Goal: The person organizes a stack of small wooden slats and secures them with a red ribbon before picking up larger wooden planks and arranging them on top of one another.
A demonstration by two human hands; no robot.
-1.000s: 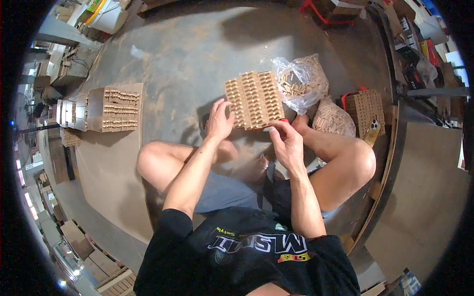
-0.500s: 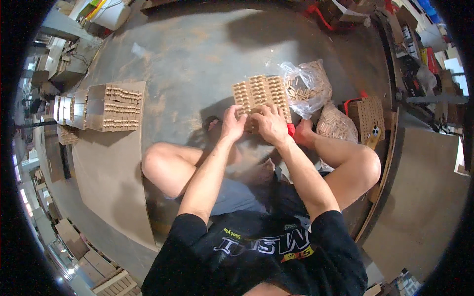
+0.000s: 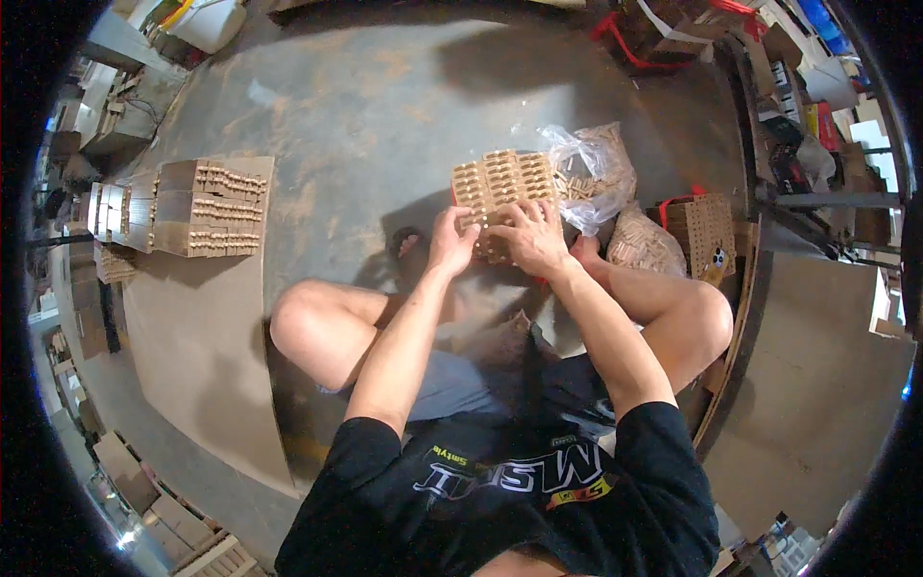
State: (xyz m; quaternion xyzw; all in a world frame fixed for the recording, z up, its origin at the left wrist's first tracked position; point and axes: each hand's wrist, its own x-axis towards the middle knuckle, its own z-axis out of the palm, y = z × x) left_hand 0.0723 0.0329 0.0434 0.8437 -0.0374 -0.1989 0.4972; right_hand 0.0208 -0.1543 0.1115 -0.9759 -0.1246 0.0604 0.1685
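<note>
A block of light wooden pieces (image 3: pixel 503 181), with rows of pegs standing out of its face, is in front of me between my feet. At its near left corner is my left hand (image 3: pixel 452 242), thumb and fingers bent together. My right hand (image 3: pixel 535 238) lies over the near right part, its fingers curled down onto the pegs. What either hand pinches is too small to make out. Right of the block lies an open clear plastic bag (image 3: pixel 606 163) of loose wooden dowels. A second bag of dowels (image 3: pixel 646 242) sits by my right foot.
Stacked boards with pegs along their ends (image 3: pixel 226 212) stand on a cardboard sheet (image 3: pixel 202 356) at left. To the right are a drilled wooden block (image 3: pixel 707 226), a phone (image 3: pixel 716 262) and a wooden ledge (image 3: pixel 740 337). A red-strapped box (image 3: pixel 659 38) is at the far right.
Both hands stay at the near edge of the peg block, with slight finger shifts. The whole view has moved a little; the block looks nearly unchanged.
</note>
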